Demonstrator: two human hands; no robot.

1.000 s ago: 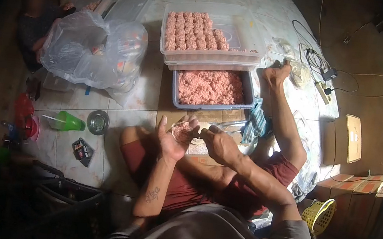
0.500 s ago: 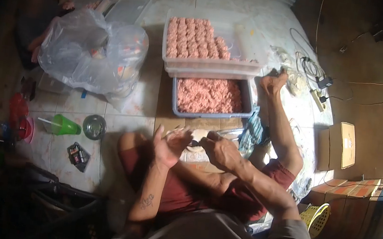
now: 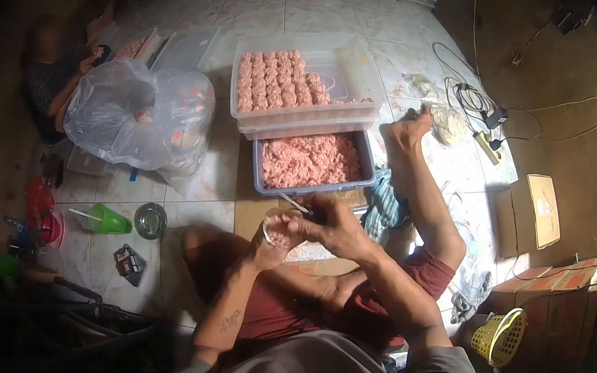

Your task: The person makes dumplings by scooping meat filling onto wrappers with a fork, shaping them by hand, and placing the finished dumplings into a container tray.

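My left hand (image 3: 269, 248) is cupped round a pale wrapper with pink minced filling (image 3: 279, 232). Over it, my right hand (image 3: 334, 228) has its fingers bent round the dark handle of a thin utensil (image 3: 294, 203), its thumb close to the filling. Just beyond my hands is a blue-grey tub (image 3: 370, 167) full of pink mince (image 3: 309, 159). Behind the tub stand stacked clear plastic trays (image 3: 371, 83); rows of shaped mince pieces (image 3: 274, 83) fill the left part of the top one.
A large plastic bag (image 3: 110, 115) lies at left, with another person (image 3: 51, 74) behind it. Nearer are a green cup (image 3: 109, 220) and a glass ashtray (image 3: 150, 220). A checked cloth (image 3: 385, 208), cables (image 3: 473, 96) and a yellow basket (image 3: 507, 339) are at right.
My left hand has gone from open-palmed to curled round the wrapper. My right hand has moved over it, and the utensil now points up and left. The view has shifted.
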